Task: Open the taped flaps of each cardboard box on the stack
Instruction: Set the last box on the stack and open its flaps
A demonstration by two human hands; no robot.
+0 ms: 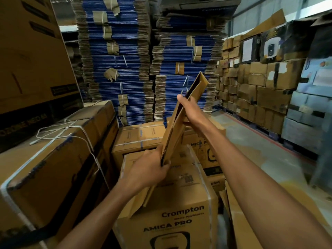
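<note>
A flattened brown cardboard box [177, 126] stands tilted in the air in front of me, its top end near the blue stacks. My right hand [190, 109] grips its upper edge. Lower down, my left hand [147, 169] is closed on its bottom end, where loose flaps [142, 200] hang. Under it sits a strapped brown box printed "Crompton Amica Pro" [172, 212]. Two more strapped boxes of the same kind [138, 139] stand behind it.
Tall stacks of flattened blue cartons [118, 56] fill the back. A large strapped box [48, 159] with loose white strapping lies at my left. A wall of mixed brown boxes [256, 83] lines the right side, beyond a strip of floor [251, 146].
</note>
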